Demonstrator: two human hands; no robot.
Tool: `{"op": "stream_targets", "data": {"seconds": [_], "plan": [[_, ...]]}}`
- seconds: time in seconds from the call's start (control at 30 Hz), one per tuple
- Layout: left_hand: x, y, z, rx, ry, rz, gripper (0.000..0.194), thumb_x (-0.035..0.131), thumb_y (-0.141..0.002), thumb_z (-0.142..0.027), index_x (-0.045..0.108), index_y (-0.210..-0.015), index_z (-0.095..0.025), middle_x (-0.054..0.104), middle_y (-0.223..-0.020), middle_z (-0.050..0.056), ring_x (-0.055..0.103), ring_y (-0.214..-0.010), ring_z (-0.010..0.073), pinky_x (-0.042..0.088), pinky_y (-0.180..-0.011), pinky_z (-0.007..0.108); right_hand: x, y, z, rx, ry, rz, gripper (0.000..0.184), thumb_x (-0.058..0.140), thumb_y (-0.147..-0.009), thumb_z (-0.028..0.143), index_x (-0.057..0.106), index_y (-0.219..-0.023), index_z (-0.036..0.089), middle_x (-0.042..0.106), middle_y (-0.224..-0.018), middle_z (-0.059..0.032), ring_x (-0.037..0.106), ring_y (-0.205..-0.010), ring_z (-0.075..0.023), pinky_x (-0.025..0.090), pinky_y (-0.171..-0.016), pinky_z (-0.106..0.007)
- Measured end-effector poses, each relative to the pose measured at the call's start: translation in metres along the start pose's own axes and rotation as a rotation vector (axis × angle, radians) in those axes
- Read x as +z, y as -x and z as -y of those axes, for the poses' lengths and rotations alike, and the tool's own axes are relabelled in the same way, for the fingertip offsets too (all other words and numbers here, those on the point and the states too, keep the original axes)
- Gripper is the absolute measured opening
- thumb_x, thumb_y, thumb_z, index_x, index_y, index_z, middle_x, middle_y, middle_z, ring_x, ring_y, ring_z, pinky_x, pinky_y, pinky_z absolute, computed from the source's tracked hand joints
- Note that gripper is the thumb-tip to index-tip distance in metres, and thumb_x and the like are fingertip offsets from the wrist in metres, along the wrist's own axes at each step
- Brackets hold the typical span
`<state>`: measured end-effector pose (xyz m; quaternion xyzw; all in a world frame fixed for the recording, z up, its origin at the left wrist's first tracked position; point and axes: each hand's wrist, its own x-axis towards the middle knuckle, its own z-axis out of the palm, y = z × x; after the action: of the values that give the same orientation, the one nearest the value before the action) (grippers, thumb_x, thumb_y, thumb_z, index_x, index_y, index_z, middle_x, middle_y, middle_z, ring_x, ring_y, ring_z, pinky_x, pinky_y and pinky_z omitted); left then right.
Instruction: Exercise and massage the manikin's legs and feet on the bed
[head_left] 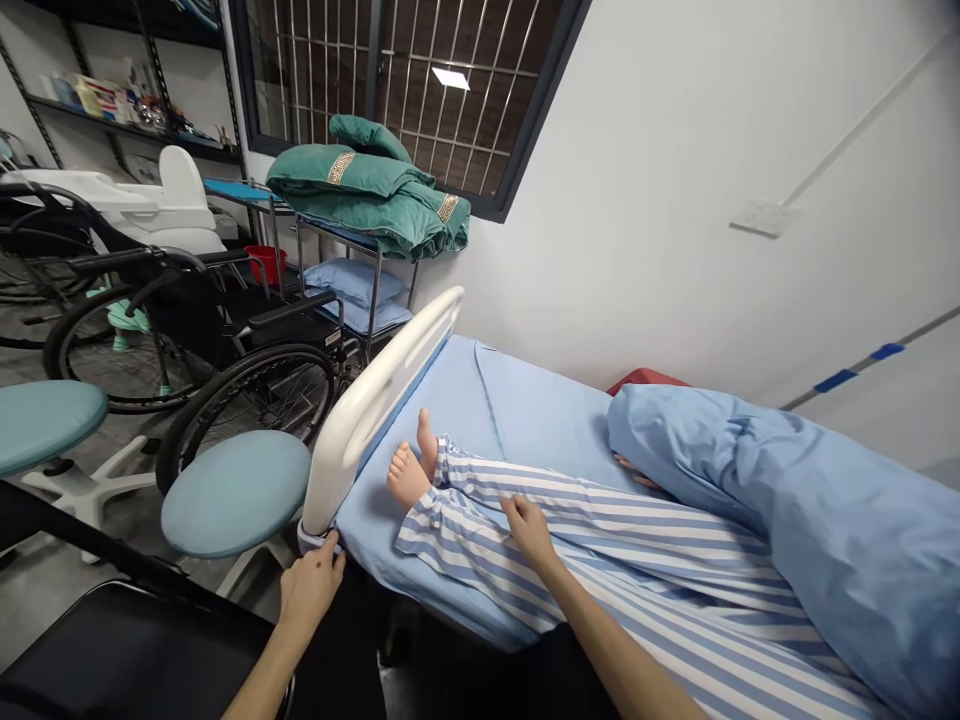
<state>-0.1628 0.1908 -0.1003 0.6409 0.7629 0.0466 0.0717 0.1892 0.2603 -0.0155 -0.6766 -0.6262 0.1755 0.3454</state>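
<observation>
My left hand (311,590) reaches to the lower near corner of the white footboard (330,470), its fingers bent around a pale edge there. What exactly lies under the fingertips is hidden. My right hand (529,530) rests over the blue-and-white striped trousers (600,510), fingers curled in and thumb pressed against them. Whether cloth is pinched inside cannot be made out. The trousers are on the legs of a figure lying on the bed, with two bare, smooth, manikin-like feet (409,475) near the footboard. A light blue sheet (525,385) covers the mattress.
A bunched blue quilt (750,480) covers the figure's upper part. Round stools (236,490), a black chair (127,650) and a wheelchair (247,340) stand left of the bed. Folded green bedding (375,190) sits on a rack under the barred window, beside the white wall (637,200).
</observation>
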Motion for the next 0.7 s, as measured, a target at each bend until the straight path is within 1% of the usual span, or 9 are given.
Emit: {"op": "stream_targets", "data": {"seconds": [0.17,0.27,0.43,0.5,0.6,0.7], "plan": [[-0.002,0.001,-0.001,-0.012,0.032,0.024,0.042,0.036,-0.087,-0.034,0.054,-0.124,-0.022,0.070,-0.085,0.014,0.066,-0.076,0.0287,0.046,-0.066,0.036,0.003,0.001,0.001,0.024,0.020,-0.070,0.037,0.041,-0.079,0.044,0.029,-0.052,0.021,0.031,-0.048,0.0050,0.034,-0.049,-0.0112,0.026,-0.050,-0.025],[-0.003,0.005,-0.005,-0.033,0.056,0.034,0.043,0.034,-0.087,-0.034,0.052,-0.125,-0.022,0.069,-0.088,0.014,0.066,-0.077,0.0289,0.045,-0.066,0.037,0.003,0.002,0.000,0.034,0.013,-0.094,0.037,0.042,-0.079,0.043,0.027,-0.052,0.021,0.030,-0.048,0.0051,0.034,-0.050,-0.0110,0.026,-0.050,-0.024],[-0.006,0.013,-0.009,-0.102,0.104,0.061,0.045,0.034,-0.086,-0.033,0.047,-0.129,-0.023,0.069,-0.091,0.014,0.065,-0.080,0.0287,0.045,-0.069,0.038,0.004,0.005,0.002,0.032,-0.001,-0.128,0.037,0.043,-0.078,0.041,0.027,-0.051,0.022,0.030,-0.047,0.0053,0.033,-0.049,-0.0110,0.025,-0.049,-0.024],[-0.007,0.014,-0.012,-0.128,0.115,0.072,0.046,0.034,-0.086,-0.034,0.047,-0.129,-0.022,0.069,-0.092,0.014,0.065,-0.081,0.0292,0.045,-0.070,0.038,0.004,0.006,0.003,0.028,-0.014,-0.148,0.036,0.044,-0.078,0.041,0.028,-0.051,0.022,0.031,-0.047,0.0054,0.033,-0.049,-0.0111,0.026,-0.050,-0.024],[-0.004,0.017,-0.026,-0.172,0.159,0.076,0.051,0.033,-0.086,-0.035,0.040,-0.133,-0.016,0.068,-0.097,0.015,0.065,-0.082,0.0283,0.045,-0.070,0.037,0.004,0.008,0.007,0.036,-0.034,-0.181,0.036,0.044,-0.078,0.040,0.027,-0.051,0.022,0.030,-0.047,0.0059,0.033,-0.048,-0.0110,0.026,-0.050,-0.024],[0.007,0.032,-0.057,-0.195,0.220,0.015,0.058,0.030,-0.087,-0.033,0.027,-0.138,-0.006,0.064,-0.107,0.019,0.064,-0.085,0.0261,0.045,-0.070,0.034,0.003,0.010,0.010,0.062,-0.034,-0.208,0.035,0.044,-0.077,0.038,0.027,-0.052,0.022,0.030,-0.047,0.0062,0.032,-0.049,-0.0108,0.026,-0.050,-0.024]]}}
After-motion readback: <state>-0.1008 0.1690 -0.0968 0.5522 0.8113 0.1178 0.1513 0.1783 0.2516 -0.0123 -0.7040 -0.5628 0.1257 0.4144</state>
